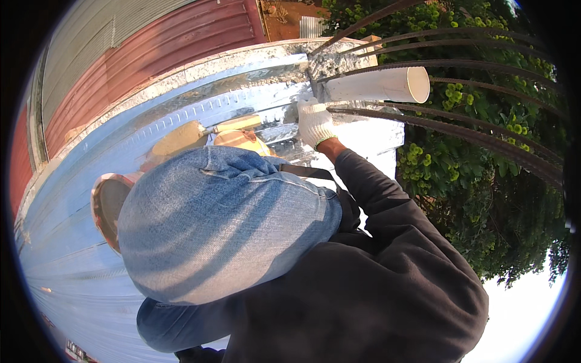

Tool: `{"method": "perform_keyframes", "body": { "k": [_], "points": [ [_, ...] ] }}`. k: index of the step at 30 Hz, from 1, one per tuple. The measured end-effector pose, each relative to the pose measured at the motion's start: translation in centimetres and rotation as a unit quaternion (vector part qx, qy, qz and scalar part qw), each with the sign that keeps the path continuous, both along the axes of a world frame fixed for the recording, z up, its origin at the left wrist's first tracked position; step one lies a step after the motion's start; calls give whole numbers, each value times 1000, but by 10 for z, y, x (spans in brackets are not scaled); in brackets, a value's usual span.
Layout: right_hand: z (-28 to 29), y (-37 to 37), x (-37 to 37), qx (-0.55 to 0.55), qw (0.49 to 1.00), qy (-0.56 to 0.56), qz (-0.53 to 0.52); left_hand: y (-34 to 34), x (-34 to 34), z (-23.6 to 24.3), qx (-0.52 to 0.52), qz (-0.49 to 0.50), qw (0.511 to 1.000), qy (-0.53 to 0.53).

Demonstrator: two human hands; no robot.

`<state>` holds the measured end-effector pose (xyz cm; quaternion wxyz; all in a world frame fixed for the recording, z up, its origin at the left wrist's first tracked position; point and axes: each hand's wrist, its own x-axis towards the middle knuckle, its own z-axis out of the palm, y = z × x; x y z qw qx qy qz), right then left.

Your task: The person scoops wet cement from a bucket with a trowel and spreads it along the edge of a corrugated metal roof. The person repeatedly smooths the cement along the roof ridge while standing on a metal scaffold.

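My right hand [315, 123], in a white knitted glove, reaches to the roof's corner beside the base of a white plastic pipe [381, 85]. Its fingertips are down against the bright metal sheeting; glare blends them with it, so their grip and anything in them cannot be made out. The pipe lies tilted, its open end toward the right. Left of the hand rests a trowel-shaped tool [179, 138] with a tan blade and a pale yellow handle. A rounded orange-tan thing [242, 141] sits next to it, partly covered by my denim-clad leg. My left hand is out of view.
Several rusty steel bars [460, 123] stick out past the pipe toward leafy branches [460, 157]. A rough concrete ledge [200, 70] borders the blue metal roof [66, 242]. A round-rimmed container [111, 209] stands by my knee. Red sheeting [175, 42] lies beyond the ledge.
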<state>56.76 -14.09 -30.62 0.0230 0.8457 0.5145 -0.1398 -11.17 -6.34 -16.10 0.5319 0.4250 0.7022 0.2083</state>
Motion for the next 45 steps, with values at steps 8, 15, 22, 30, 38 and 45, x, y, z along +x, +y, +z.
{"method": "perform_keyframes", "body": {
  "k": [8, 15, 22, 30, 38, 45],
  "points": [
    [39, -16, 13, -17, 994, 99, 50, 0, 11, -19, -91, 294, 927, -215],
    [91, -197, 53, -8, 988, 157, 14, 0, 10, -9, -94, 318, 918, -219],
    [134, -381, 97, -608, 772, -31, -183, -2, 20, -16, -106, 338, 906, -232],
    [108, -123, 6, -16, 973, 176, -146, 5, 35, -4, -86, 374, 891, -241],
    [121, 35, -22, -51, 911, 401, 82, 3, 57, -1, -58, 441, 866, -229],
    [115, 76, -45, -119, 915, 313, 223, 3, 53, -4, -65, 436, 852, -282]
  ]
}}
